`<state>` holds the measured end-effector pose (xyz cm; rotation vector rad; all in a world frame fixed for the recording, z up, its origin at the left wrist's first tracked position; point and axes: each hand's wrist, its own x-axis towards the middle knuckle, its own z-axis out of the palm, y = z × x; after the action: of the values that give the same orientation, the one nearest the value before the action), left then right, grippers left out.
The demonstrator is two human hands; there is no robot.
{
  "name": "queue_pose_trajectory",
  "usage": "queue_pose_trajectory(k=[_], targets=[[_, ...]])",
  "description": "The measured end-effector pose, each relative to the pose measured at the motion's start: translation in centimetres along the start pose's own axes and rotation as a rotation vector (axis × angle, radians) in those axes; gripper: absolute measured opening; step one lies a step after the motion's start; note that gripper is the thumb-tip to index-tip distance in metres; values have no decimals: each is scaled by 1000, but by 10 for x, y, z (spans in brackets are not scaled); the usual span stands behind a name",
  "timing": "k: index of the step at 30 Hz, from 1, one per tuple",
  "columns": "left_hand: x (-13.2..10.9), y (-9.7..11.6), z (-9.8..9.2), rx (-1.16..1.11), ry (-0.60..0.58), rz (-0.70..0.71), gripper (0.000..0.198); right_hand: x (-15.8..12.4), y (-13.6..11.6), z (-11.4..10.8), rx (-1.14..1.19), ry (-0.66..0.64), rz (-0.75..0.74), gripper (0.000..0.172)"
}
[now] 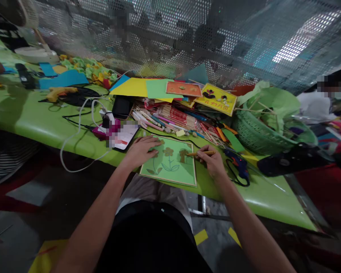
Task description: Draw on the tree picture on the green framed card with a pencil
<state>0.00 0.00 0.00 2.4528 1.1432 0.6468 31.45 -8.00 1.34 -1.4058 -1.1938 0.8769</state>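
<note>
In front of me at the table's edge lies a green card [184, 175] framed with thin pale sticks. It bears brown flower shapes with drawn stems and leaves. My left hand [143, 150] rests flat on the card's upper left, fingers stretched out and partly over a flower. Between the fingers of my right hand [212, 161] is a yellow-orange pencil or pen [202, 153]; its kind is not certain. The tip meets the right-hand brown flower [183, 155]. A blue glue gun [239, 163] lies just right of that hand.
Behind the card lie several pens and wooden sticks [174, 115], coloured sheets [130, 87] and a yellow picture card [217, 99]. A green basket [251, 129] stands right. To the left are a phone [126, 136], a purple power strip [105, 131] and a looping white cable [63, 148].
</note>
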Motion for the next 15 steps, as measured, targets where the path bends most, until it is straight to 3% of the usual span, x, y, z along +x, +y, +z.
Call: queue_pose_trajectory(k=[9, 15], targets=[[-1, 5, -3, 4, -25, -11, 43, -3, 0, -1, -15, 33, 38, 24], [-17, 13, -10, 39, 44, -5, 38, -5, 1, -3, -46, 32, 68, 23]])
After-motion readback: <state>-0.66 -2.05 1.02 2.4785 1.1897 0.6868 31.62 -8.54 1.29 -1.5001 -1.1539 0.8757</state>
